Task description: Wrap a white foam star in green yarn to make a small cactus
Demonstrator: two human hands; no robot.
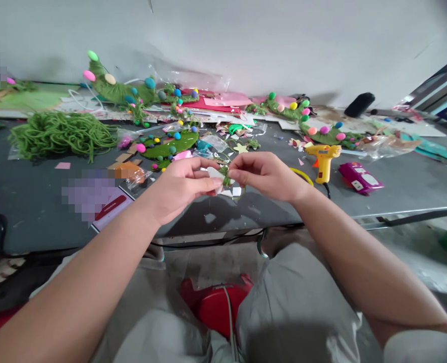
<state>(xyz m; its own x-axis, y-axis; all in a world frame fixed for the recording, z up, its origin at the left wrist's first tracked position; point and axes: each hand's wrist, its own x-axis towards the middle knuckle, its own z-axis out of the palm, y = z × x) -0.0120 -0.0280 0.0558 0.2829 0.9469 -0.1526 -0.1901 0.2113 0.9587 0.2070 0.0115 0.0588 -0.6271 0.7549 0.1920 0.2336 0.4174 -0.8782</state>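
Note:
Both my hands meet above the near edge of a dark grey table (38,212). My left hand (180,186) pinches a small white paper piece (215,175) between thumb and fingers. My right hand (267,174) is closed in a pinch on a small bit of green yarn (226,177) at that same piece. The two hands touch at the fingertips. A green cactus-shaped craft with coloured pompoms (170,146) lies just beyond them.
A yellow glue gun (324,160) stands right of my hands, beside a magenta box (359,177). A heap of green yarn (60,133) lies far left. More pompom crafts (121,91) and paper scraps line the back by the wall. A red stool (216,302) shows between my knees.

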